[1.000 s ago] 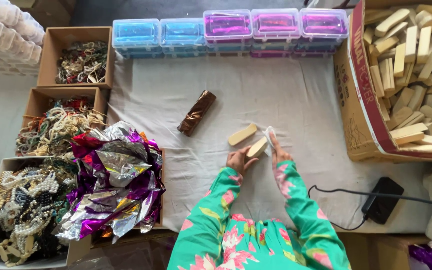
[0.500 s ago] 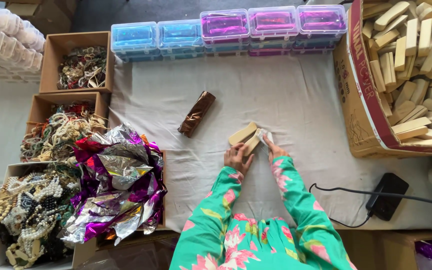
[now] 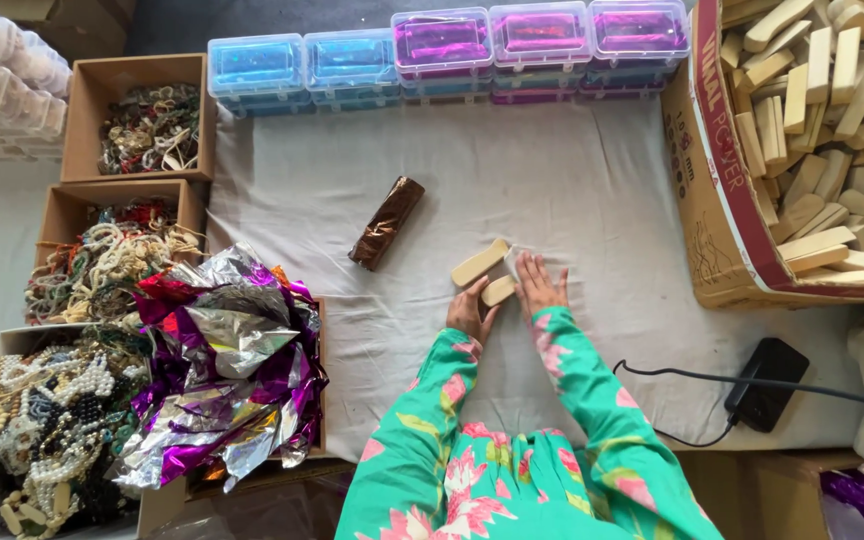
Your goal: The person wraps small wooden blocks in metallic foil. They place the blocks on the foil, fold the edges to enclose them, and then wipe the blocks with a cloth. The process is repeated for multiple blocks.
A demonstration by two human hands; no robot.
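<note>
**A:** Where do we stand with the blocks?

**B:** Our left hand (image 3: 470, 312) curls its fingers around the end of a short pale wooden block (image 3: 498, 291) on the grey cloth (image 3: 592, 190). Our right hand (image 3: 539, 287) lies flat and spread just beside it, its fingertips on something small and pale that we cannot make out. A longer wooden block (image 3: 479, 263) lies at a slant, touching the short one's far end.

**A:** How do we handle this well?

**B:** We judge it best to keep the short block pinned low against the cloth and steady the piece under the flat palm, so neither one skids. We keep both clear of the brown foil-wrapped block (image 3: 386, 223) to the left.

**A:** And the containers?

**B:** The big cardboard box (image 3: 717, 200) on our right is heaped with bare wooden blocks. Along the far edge we see a row of clear lidded cases, blue ones (image 3: 302, 68) and purple ones (image 3: 542, 45), with coloured foil showing inside. On the left, open cardboard trays (image 3: 82, 110) hold tangled bead necklaces, and crumpled foil sheets (image 3: 222, 360), silver, magenta and red, spill over the nearest one.
</note>
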